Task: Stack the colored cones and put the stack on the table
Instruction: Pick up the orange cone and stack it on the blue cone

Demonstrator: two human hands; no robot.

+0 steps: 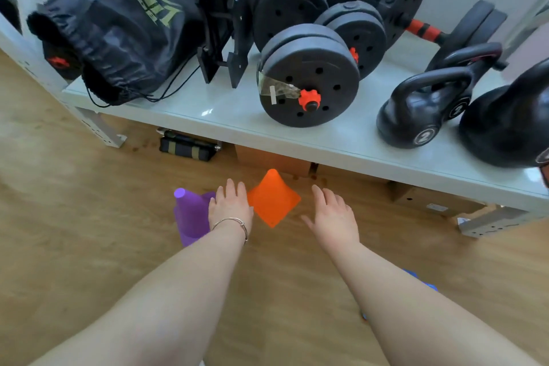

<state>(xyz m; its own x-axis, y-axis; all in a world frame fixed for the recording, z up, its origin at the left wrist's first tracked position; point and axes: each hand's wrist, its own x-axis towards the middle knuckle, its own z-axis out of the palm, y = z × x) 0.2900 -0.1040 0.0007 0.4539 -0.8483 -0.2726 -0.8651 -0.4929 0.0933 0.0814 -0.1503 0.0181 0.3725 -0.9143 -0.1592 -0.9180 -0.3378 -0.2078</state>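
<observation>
An orange cone [273, 199] stands upright on the wooden floor just in front of the low table [225, 116]. A purple cone [190, 214] stands to its left, partly hidden by my left wrist. My left hand [231, 205] hovers between the two cones, fingers spread, holding nothing. My right hand [334, 217] is to the right of the orange cone, also open and apart from it. A blue object [421, 282] peeks out from behind my right forearm; its shape is mostly hidden.
The table carries a black drawstring bag [118, 36], a black rack [225, 18], dumbbells with black plates [309, 77] and kettlebells [421, 107]. Cardboard boxes [430, 199] and a black pouch [187, 148] lie under the table.
</observation>
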